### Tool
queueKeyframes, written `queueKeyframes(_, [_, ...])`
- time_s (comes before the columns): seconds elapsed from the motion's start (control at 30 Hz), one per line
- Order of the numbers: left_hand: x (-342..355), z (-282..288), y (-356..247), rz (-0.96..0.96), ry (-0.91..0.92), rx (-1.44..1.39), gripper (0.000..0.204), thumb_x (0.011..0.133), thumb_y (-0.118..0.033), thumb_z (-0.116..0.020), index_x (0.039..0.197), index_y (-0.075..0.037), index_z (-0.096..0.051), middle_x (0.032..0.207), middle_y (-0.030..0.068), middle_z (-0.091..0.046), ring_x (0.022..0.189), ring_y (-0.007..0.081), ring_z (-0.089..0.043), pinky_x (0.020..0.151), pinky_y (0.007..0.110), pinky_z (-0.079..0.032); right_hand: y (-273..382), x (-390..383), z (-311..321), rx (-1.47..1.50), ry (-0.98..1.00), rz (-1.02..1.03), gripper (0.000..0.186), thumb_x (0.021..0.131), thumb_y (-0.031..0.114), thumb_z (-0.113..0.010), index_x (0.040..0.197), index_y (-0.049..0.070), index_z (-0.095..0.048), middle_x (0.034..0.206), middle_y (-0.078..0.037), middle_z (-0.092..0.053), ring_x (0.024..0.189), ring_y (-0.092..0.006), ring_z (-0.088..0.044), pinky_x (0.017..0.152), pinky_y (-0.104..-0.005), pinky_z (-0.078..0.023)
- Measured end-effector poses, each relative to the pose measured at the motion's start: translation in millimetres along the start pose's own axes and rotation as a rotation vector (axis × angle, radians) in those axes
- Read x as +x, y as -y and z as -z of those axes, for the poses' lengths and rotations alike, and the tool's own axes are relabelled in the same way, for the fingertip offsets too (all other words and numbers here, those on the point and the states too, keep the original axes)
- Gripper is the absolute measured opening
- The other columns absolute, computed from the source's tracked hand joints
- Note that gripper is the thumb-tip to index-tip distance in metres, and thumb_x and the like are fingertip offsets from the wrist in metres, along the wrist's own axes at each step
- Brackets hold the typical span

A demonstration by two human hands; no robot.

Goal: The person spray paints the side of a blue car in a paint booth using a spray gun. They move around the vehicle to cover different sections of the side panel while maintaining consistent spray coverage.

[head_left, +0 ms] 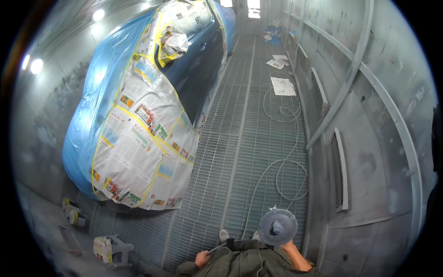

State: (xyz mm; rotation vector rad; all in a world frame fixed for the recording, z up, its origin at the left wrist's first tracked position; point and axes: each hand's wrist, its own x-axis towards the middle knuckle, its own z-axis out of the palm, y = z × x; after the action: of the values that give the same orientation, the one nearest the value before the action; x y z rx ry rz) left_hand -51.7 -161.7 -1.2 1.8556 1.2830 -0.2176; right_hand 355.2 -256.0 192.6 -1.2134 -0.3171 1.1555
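My left hand (201,258) is closed around a grey hose (215,248) at waist height, low in the view. My right hand (287,247) grips a tool with a grey round cup (282,220), apparently a spray gun, seen from above; most of its body is hidden under the cup. Ahead and to my left stands a car covered in newspaper (147,134), yellow tape and blue plastic (85,143), with a bare dark side panel (189,74).
Grated floor (212,175) runs along the car. Loose hose coils (291,181) and paper sheets (283,86) lie near the right wall (374,175). At lower left are a grey stool (122,251) and several cans (74,212). Blue plastic (272,37) lies at the far end.
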Motion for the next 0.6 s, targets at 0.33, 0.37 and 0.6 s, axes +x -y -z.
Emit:
queueKeyframes(0.33, [4, 6, -7, 0.023, 0.152, -0.029, 0.051, 0.089, -0.054, -0.055, 0.081, -0.005, -0.065, 0.069, 0.0163, -0.060, 0.068, 0.0364, -0.058, 0.060, 0.048, -0.042, -5, -3, 6, 0.031, 0.018, -0.025, 0.039, 0.093, 0.034, -0.052, 0.116, 0.002, -0.047, 0.082, -0.008, -0.060, 0.065, -0.0178, -0.058, 0.054, -0.0340, -0.051])
queueKeyframes(0.37, [4, 5, -6, 0.024, 0.147, -0.005, 0.051, 0.088, -0.055, -0.055, 0.082, -0.005, -0.065, 0.071, 0.0167, -0.061, 0.070, 0.0371, -0.059, 0.062, 0.048, -0.043, -4, -3, 7, 0.037, 0.015, -0.030, 0.039, 0.094, 0.034, -0.052, 0.115, 0.002, -0.047, 0.081, -0.008, -0.060, 0.064, -0.0178, -0.058, 0.054, -0.0341, -0.051])
queueKeyframes(0.6, [-2, 8, -9, 0.054, 0.115, -0.026, 0.053, 0.084, -0.057, -0.057, 0.088, -0.006, -0.067, 0.081, 0.0181, -0.066, 0.082, 0.0390, -0.062, 0.069, 0.046, -0.047, 0, -14, 10, 0.070, -0.020, -0.011, 0.038, 0.094, 0.035, -0.052, 0.112, 0.002, -0.050, 0.079, -0.008, -0.061, 0.061, -0.0175, -0.059, 0.053, -0.0345, -0.051])
